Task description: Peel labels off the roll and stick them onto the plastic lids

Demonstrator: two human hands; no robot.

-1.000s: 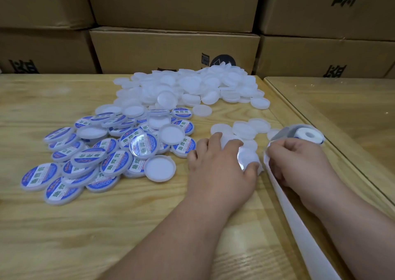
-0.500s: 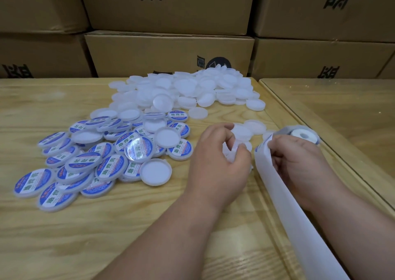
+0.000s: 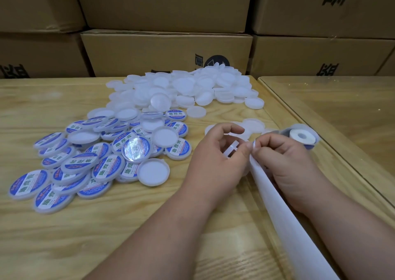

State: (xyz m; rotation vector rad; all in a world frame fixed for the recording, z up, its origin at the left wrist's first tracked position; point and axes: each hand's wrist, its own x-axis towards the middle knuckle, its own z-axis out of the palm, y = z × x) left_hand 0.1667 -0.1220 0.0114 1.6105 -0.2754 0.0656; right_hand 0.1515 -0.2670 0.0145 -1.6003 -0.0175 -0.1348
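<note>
Head view looks forward and down — close over the table (image 3: 89,232).

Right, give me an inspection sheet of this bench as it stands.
Surface: wooden table, a second table butted on the right.
Job's things: plain lids heaped at the back; labelled lids piled left; label roll at right, its backing strip trailing toward the camera.
Clutter: nothing seen.
Hands: left hand and right hand both pinch at the strip's edge.
Cables: nothing seen.
Surroundings: stacked cardboard boxes behind.
</note>
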